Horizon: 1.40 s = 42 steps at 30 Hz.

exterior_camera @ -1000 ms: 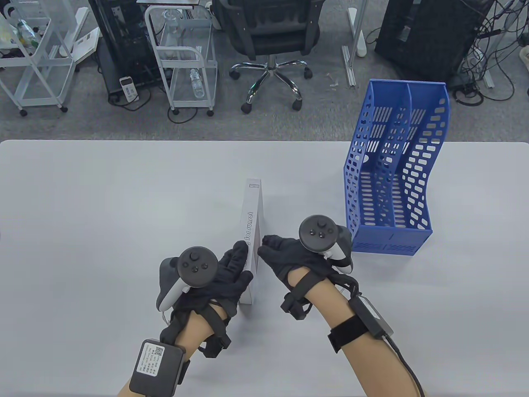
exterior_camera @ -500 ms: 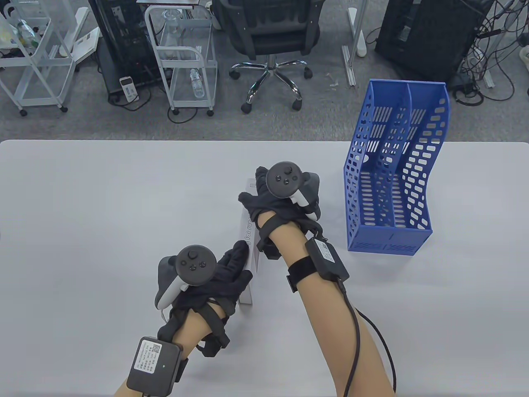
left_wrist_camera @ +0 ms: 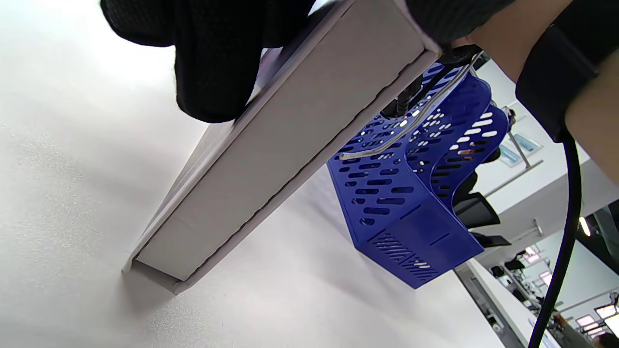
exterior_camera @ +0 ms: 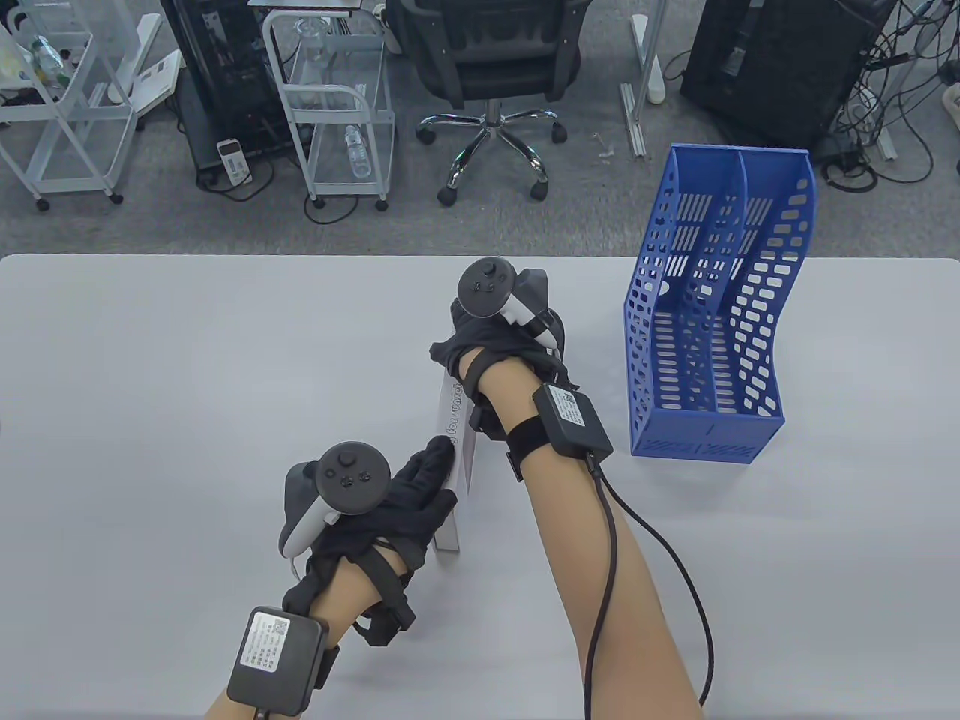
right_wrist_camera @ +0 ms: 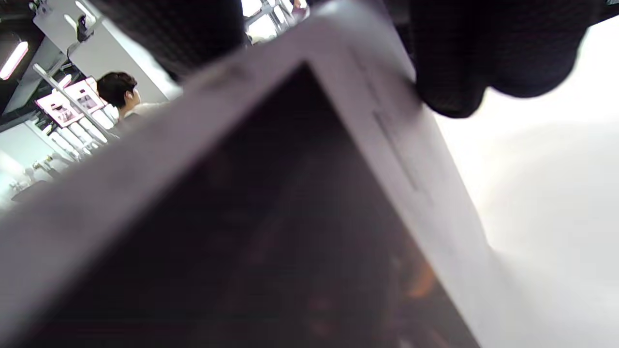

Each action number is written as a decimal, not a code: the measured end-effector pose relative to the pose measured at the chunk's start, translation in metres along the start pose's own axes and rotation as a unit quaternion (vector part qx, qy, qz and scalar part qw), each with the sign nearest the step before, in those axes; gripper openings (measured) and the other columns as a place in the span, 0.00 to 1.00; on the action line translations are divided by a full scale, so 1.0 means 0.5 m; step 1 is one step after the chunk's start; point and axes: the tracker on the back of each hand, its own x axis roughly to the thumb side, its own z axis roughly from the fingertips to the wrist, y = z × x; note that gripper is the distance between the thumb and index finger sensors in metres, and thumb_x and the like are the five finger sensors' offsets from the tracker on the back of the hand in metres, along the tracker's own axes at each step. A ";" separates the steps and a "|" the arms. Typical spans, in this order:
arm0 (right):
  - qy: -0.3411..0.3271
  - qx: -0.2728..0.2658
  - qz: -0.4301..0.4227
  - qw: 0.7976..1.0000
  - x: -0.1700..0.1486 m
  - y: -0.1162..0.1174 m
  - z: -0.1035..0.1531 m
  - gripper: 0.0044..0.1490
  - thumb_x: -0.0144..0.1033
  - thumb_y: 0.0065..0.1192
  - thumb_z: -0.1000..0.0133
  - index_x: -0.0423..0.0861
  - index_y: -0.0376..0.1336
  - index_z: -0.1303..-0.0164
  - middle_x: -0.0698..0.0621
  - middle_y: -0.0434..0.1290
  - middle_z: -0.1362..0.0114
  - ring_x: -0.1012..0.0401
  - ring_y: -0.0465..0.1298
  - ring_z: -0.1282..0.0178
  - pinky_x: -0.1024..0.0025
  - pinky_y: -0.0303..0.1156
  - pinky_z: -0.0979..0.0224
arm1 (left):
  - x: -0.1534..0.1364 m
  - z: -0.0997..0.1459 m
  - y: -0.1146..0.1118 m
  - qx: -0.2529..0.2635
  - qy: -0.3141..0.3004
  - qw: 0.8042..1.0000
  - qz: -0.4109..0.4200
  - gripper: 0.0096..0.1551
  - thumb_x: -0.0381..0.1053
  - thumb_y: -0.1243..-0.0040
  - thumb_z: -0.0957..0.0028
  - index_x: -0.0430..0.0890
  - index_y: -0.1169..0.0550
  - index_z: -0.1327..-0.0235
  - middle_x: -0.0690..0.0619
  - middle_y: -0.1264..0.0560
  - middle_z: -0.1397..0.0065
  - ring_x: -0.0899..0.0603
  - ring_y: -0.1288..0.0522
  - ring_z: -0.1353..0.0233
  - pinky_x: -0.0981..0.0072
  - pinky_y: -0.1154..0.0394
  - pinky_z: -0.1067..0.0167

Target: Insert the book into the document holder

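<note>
A thin white book (exterior_camera: 451,420) stands on its long edge at the table's middle, spine up, running front to back. My left hand (exterior_camera: 441,474) holds its near end, with fingers (left_wrist_camera: 217,63) pressed on the cover and edge. My right hand (exterior_camera: 459,341) grips the far top end; in the right wrist view its fingers (right_wrist_camera: 483,58) wrap over the book's edge (right_wrist_camera: 411,159). The blue perforated document holder (exterior_camera: 712,300) stands upright to the right of the book, apart from it, its slots open. It also shows behind the book (left_wrist_camera: 290,145) in the left wrist view (left_wrist_camera: 411,203).
The white table (exterior_camera: 187,375) ends at a far edge beyond the holder. An office chair (exterior_camera: 487,67) and wire carts (exterior_camera: 330,112) stand on the floor behind. A black cable (exterior_camera: 645,540) hangs from my right wrist.
My right hand moved from the book's near end along its top to the far end and took hold there. The left hand stayed at the near end. The book stays upright.
</note>
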 end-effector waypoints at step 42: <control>-0.302 -0.482 0.076 0.819 -0.111 -0.182 0.536 0.45 0.40 0.76 0.58 0.39 0.54 0.37 0.37 0.59 0.27 0.35 0.83 0.48 0.50 0.83 0.51 | -0.156 -0.026 0.042 0.014 0.154 0.988 0.012 0.48 0.72 0.51 0.54 0.61 0.54 0.25 0.52 0.56 0.17 0.36 0.34 0.19 0.36 0.42 0.28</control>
